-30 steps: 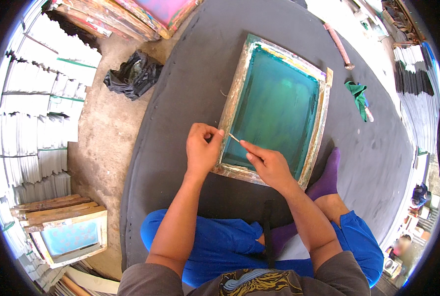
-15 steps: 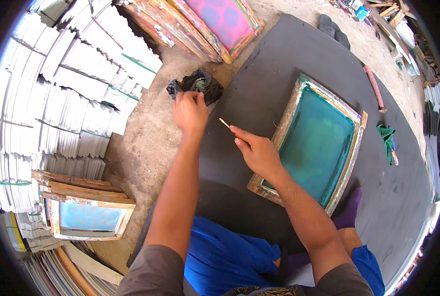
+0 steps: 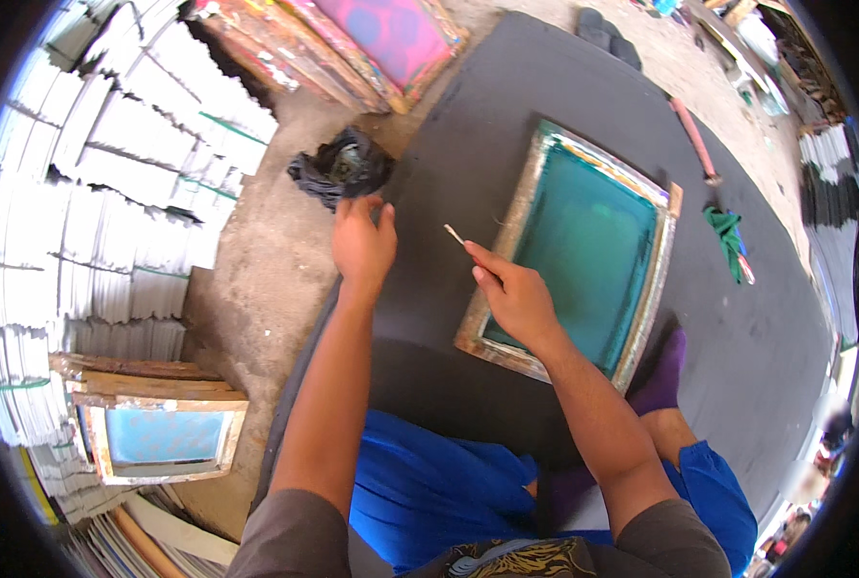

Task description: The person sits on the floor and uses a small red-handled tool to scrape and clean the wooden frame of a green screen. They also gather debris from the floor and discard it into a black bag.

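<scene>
My left hand (image 3: 362, 241) reaches out to a crumpled black plastic bag (image 3: 341, 166) on the concrete floor, fingertips at its near edge; whether they grip it I cannot tell. My right hand (image 3: 513, 294) pinches a thin pale stick (image 3: 455, 234) that points up and left. It hovers at the left edge of a wooden screen-printing frame with teal mesh (image 3: 584, 241), which lies flat on a dark grey mat (image 3: 468, 144).
Stacks of white sheets (image 3: 112, 193) fill the left side. A second framed screen with blue mesh (image 3: 160, 433) lies at lower left. Painted frames, one pink (image 3: 391, 39), lean at the top. A green cloth (image 3: 726, 231) and a red-handled tool (image 3: 695, 140) lie on the mat.
My left hand left the frame's edge and reached left to the black bag. My head turned left, shifting the frame rightward in view. My right hand kept the stick.
</scene>
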`<state>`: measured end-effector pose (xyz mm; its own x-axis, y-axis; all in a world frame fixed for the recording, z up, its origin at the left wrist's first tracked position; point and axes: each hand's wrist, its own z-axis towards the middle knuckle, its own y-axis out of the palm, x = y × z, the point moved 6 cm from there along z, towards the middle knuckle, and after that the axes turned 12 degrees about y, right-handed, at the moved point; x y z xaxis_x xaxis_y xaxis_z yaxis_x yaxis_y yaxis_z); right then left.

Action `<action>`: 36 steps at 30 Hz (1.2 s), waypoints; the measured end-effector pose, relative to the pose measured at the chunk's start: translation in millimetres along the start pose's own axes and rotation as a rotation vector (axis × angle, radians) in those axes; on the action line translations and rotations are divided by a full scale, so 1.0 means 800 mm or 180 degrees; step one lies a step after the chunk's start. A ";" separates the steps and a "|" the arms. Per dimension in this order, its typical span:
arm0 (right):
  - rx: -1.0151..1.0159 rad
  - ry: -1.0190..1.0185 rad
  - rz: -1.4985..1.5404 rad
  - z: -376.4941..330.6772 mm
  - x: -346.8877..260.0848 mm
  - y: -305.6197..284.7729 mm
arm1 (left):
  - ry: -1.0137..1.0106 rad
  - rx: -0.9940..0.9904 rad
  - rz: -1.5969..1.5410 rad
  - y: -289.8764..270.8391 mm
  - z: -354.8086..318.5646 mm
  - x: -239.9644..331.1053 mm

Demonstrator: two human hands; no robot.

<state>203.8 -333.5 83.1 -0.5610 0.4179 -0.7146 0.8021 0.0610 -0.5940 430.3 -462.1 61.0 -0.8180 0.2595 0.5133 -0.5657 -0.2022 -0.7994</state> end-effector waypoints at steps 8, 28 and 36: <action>0.0232 0.0438 -0.0666 -0.063 0.113 -0.052 | -0.0288 -0.1398 -0.1127 0.058 -0.153 0.127; -0.0078 0.0533 -0.1120 -0.072 0.100 -0.030 | 0.0099 -0.1794 -0.0509 0.076 -0.154 0.129; -0.0247 0.0700 -0.1456 -0.073 0.070 -0.033 | 0.0172 -0.1701 -0.0469 0.074 -0.162 0.131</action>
<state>163.4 -259.0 80.5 -0.8086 0.5129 -0.2883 0.5020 0.3460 -0.7927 324.9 -324.8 27.0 -0.7199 0.2998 0.6260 -0.5309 0.3432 -0.7748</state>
